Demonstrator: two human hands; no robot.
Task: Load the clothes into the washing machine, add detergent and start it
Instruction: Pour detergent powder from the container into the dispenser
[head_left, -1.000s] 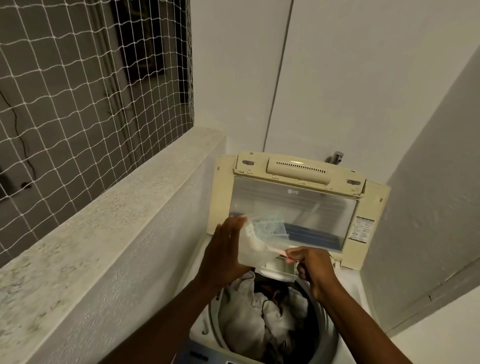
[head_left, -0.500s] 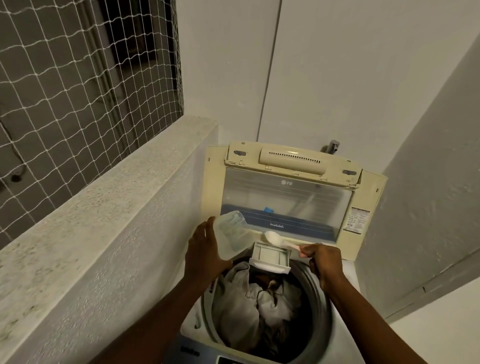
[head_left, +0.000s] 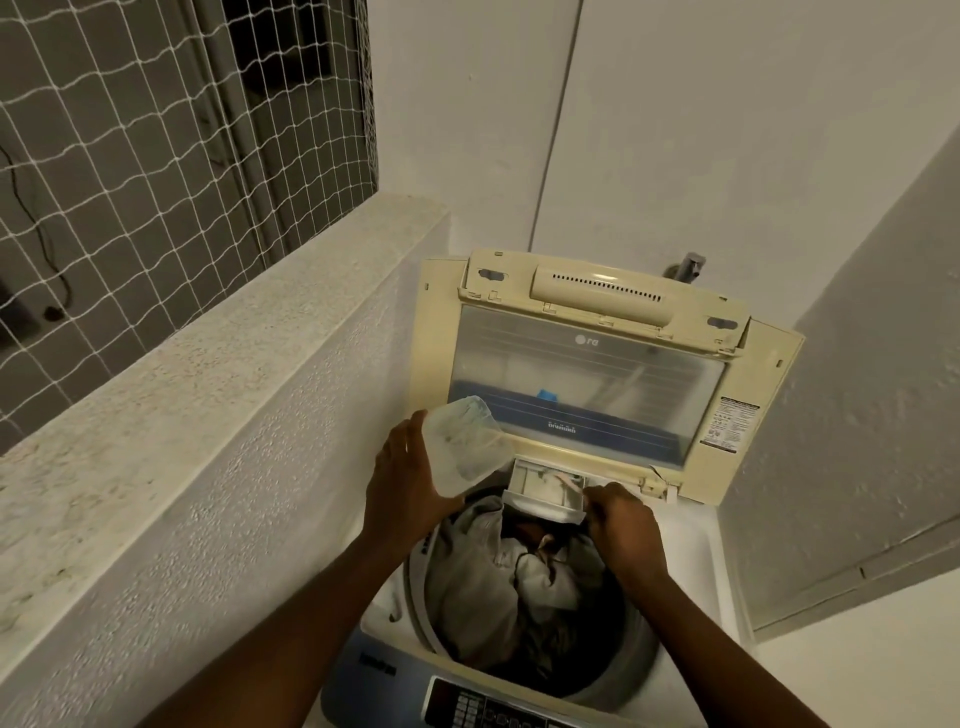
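While clothes (head_left: 493, 566) fill the drum (head_left: 641, 660), a ledge (head_left: 208, 374) flanks the washer (head_left: 688, 551).

Ahead of the fingers of the right hand (head_left: 626, 527), pinching a scoop (head_left: 567, 479), the pulled-out detergent drawer (head_left: 537, 493) juts over the drum (head_left: 636, 654). Behind it the raised lid (head_left: 587, 384) stands upright — a barrier. The plastic container (head_left: 462, 447) gripped by the left hand (head_left: 405, 483) crowds the drawer's left. Below the fingers lies open room down to heaped clothes (head_left: 483, 571).

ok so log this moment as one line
step: spooning into dispenser drawer | left hand: holds clear tub | right hand: grips spoon | clothes: in drum | lid: open
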